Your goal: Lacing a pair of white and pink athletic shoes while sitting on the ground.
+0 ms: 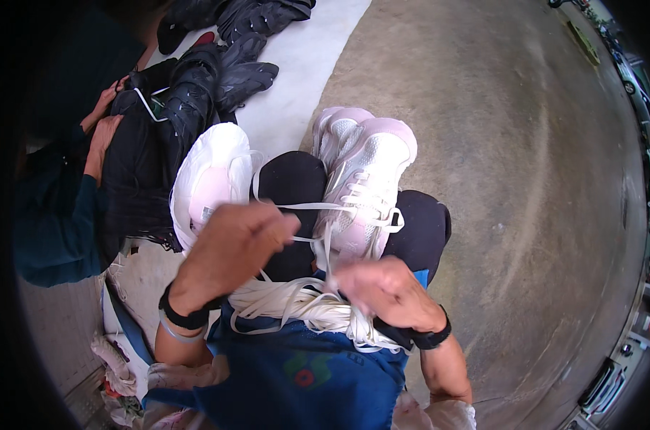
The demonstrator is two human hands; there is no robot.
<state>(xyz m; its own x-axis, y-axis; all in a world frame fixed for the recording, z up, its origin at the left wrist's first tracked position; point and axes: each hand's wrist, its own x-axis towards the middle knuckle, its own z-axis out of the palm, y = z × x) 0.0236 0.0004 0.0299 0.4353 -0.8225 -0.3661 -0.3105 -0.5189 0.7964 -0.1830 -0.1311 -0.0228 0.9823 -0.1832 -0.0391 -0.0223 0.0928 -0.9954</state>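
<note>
A white and pale pink sneaker rests between my knees, its upper part laced with a white shoelace. From the eyelets the lace stretches left to my left hand, whose fingers are closed on it. Below the shoe's heel end, my right hand is pinched at another stretch of lace; motion blurs its fingertips. A thick bundle of loose white laces lies across my lap on a blue apron. Another pale sneaker, pink inside, lies beyond my left hand.
A further pale sneaker sits behind the one on my knees. To the left, another person's hands are at a black shoe with a white lace. More black shoes lie on a white sheet. Concrete floor stretches right.
</note>
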